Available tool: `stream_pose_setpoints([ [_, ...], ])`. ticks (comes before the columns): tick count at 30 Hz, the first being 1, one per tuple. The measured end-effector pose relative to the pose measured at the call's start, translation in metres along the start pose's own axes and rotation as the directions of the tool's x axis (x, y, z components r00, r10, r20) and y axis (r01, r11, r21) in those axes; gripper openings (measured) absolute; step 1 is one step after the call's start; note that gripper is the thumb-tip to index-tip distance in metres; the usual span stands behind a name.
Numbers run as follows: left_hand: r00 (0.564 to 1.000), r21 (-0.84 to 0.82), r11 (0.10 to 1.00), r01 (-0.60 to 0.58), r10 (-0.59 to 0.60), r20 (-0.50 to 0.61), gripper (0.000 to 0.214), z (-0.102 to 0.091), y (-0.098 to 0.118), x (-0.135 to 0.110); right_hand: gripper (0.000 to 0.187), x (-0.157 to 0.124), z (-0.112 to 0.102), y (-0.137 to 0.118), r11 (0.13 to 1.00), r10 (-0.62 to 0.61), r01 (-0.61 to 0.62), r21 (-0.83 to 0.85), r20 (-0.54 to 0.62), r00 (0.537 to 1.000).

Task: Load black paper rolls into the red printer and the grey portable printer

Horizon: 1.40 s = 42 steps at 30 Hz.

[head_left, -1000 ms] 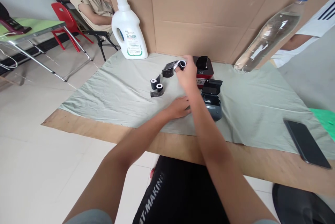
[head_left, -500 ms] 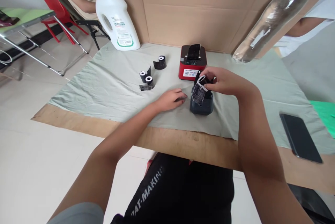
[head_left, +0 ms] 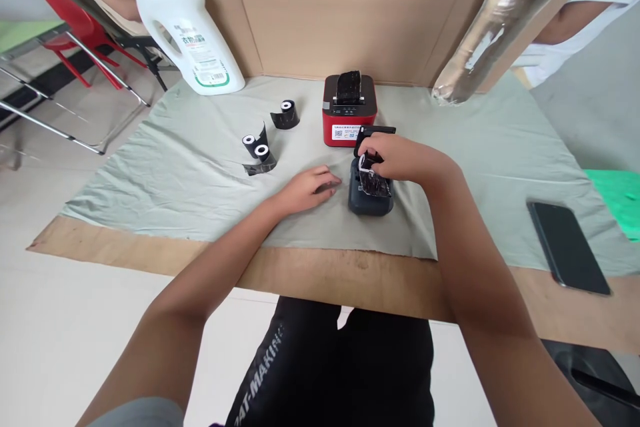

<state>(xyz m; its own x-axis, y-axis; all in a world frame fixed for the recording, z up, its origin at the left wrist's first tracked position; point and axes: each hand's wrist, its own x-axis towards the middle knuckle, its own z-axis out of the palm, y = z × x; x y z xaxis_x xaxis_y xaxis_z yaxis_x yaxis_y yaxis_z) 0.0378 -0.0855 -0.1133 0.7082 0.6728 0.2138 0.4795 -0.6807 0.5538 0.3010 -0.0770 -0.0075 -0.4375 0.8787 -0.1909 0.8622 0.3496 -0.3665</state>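
On the cloth, a small dark blue label printer (head_left: pixel 370 206) stands with its black lid (head_left: pixel 384 129) raised. My right hand (head_left: pixel 403 157) is over its opening, fingers closed on a black paper roll (head_left: pixel 374 183) with a white core. The roll's loose end hangs over the printer's front; how deep the roll sits is hidden by my fingers. My left hand (head_left: pixel 306 188) lies palm down on the cloth, left of the printer, fingers stretched out and holding nothing. Just behind stands a red and black printer (head_left: pixel 349 122) with a black strip coming out of its top.
Several small black rolls (head_left: pixel 261 152) lie left of the printers on the grey-green cloth (head_left: pixel 200 167). A white detergent bottle (head_left: pixel 193 27) stands back left, a clear bottle of liquid (head_left: pixel 493 34) back right, before a cardboard wall (head_left: pixel 345 20). A phone (head_left: pixel 567 244) lies right. People sit beyond.
My right hand has lowered the paper roll toward the printer's opening, and the roll sits lower and less tilted. More of the raised lid shows. My left hand stays on the cloth; the view has shifted.
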Motion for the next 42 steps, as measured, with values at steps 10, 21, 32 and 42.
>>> stream_pose_setpoints([
  [10,1.000,0.003,1.000,-0.011,0.011,-0.004,0.034,-0.001,0.002,-0.001,0.034,0.002,0.006,-0.001,0.995,0.092,-0.091,-0.033,0.039,0.995],
  [21,1.000,0.009,1.000,-0.016,0.016,-0.009,0.034,0.000,0.000,-0.001,0.025,-0.002,0.017,-0.023,0.954,0.087,-0.105,-0.279,-0.079,0.993],
  [32,0.993,-0.068,0.994,-0.088,0.082,-0.081,0.031,-0.002,0.012,-0.006,0.021,-0.015,-0.014,-0.007,0.997,0.072,-0.068,0.022,-0.308,0.949],
  [42,0.940,0.112,0.934,-0.340,0.340,0.019,0.043,0.002,0.040,-0.005,0.023,-0.015,-0.014,0.003,0.993,0.113,-0.095,0.077,-0.292,0.950],
])
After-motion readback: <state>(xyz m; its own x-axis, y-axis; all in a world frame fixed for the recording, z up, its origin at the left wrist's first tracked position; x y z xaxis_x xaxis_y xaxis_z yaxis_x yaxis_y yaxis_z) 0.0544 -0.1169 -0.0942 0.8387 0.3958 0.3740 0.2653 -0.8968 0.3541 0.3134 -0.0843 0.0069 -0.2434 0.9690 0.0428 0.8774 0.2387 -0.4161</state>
